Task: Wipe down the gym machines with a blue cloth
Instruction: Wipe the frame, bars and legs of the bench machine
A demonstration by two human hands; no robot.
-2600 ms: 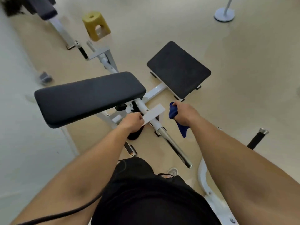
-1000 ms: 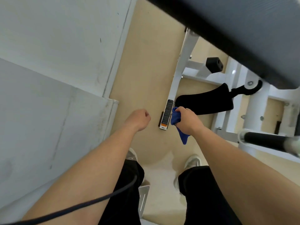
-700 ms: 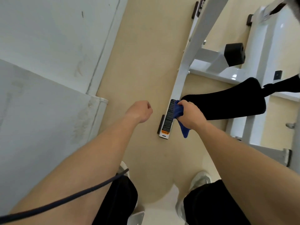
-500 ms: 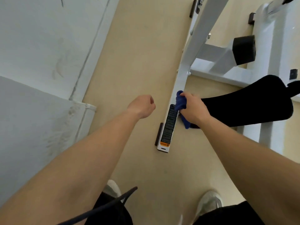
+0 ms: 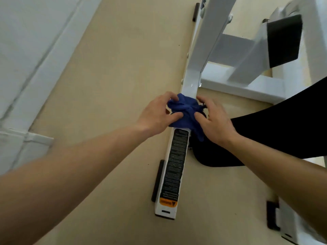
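Both hands are on the cloth (image 5: 184,110) now, bunched on the white floor rail (image 5: 190,85) just above its black label (image 5: 175,163). Left hand (image 5: 155,115) pinches one side, right hand (image 5: 214,121) presses fingers into the other. It looks soft and light, so gather a fat fold before rubbing.

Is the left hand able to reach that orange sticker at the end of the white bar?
Probably yes. The left hand is on the blue cloth, farther up the same white bar. The orange sticker lies nearer the person, uncovered, with only bare floor beside it, so nothing blocks the way.
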